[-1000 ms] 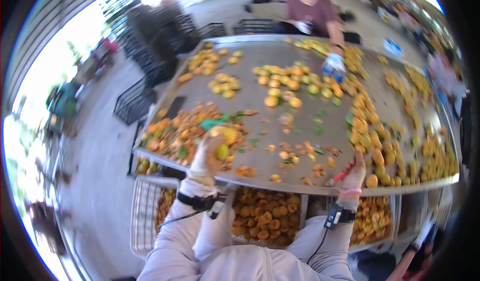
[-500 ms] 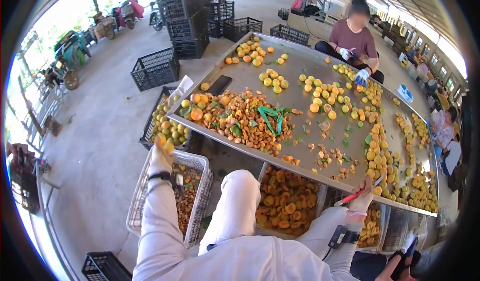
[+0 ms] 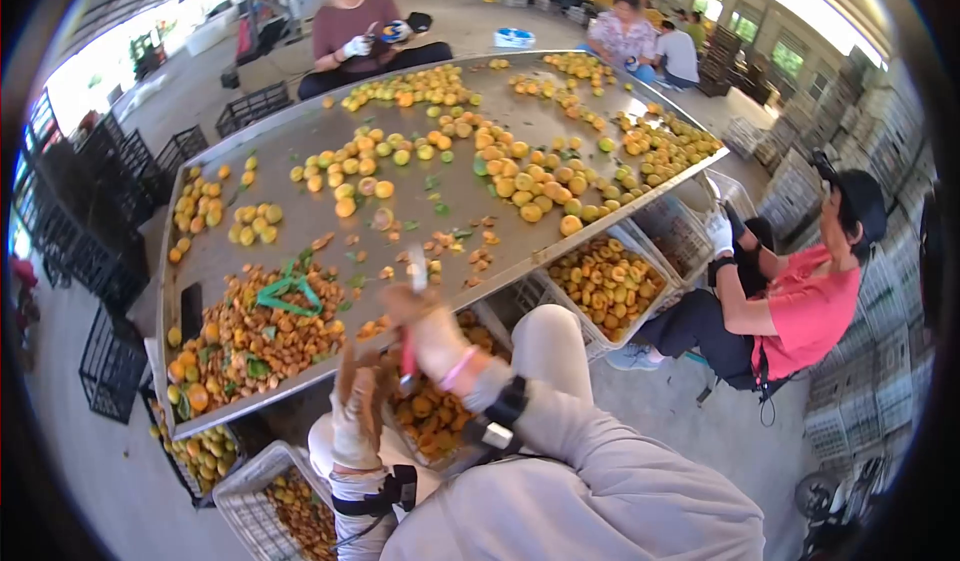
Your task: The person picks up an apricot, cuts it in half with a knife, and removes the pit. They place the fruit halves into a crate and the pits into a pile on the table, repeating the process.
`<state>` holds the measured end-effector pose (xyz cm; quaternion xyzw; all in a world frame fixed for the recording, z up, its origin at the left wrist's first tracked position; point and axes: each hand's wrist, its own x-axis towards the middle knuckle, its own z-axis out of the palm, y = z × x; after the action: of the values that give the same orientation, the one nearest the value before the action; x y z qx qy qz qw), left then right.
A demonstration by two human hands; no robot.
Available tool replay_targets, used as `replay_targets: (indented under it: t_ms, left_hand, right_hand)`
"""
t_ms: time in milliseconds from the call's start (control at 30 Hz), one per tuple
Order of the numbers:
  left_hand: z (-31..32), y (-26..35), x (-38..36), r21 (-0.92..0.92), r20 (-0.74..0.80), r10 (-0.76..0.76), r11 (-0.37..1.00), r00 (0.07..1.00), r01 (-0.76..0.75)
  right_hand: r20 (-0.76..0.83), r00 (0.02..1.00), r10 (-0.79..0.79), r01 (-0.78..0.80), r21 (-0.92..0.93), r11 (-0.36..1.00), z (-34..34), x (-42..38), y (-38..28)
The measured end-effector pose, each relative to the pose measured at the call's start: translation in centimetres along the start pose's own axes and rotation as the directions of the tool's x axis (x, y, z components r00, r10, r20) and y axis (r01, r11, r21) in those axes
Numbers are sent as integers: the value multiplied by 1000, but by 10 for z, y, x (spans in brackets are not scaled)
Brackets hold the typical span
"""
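My right hand (image 3: 432, 333) is shut on a red-handled knife (image 3: 407, 353), whose pale blade pokes up over the near edge of the metal table (image 3: 300, 156). My left hand (image 3: 355, 411), in a stained glove, is just left of and below it with fingers pointing up. I see nothing in the left hand. Under both hands stands a crate of cut orange fruit (image 3: 432, 416). A heap of peels and pits with a green strap (image 3: 255, 331) lies on the table to the left.
Yellow-orange fruit (image 3: 520, 176) is scattered across the table. A second crate of cut fruit (image 3: 605, 281) and a white basket (image 3: 262, 501) sit below it. A person in a pink shirt (image 3: 800, 306) sits at right, another person (image 3: 350, 26) at the far end. Black crates (image 3: 110, 361) stand at left.
The view has swung to the right. My left hand has come back from the white basket to the table edge beside my right hand, and the fruit it held is gone.
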<state>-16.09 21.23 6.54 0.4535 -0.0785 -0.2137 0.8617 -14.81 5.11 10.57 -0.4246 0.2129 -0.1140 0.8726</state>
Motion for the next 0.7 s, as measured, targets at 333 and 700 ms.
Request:
replay_targets:
  t_ms: [333,700]
  left_hand:
    - [-40,-10,48,504,-382,279,862,881,-54]
    - [-27,-49,138,612,-334,508,757,794,-227]
  right_hand:
    - [536,788,-303,546,-836,-59,-122,159,-2]
    - [218,968,123,247,-905,-347,-119,231,-15]
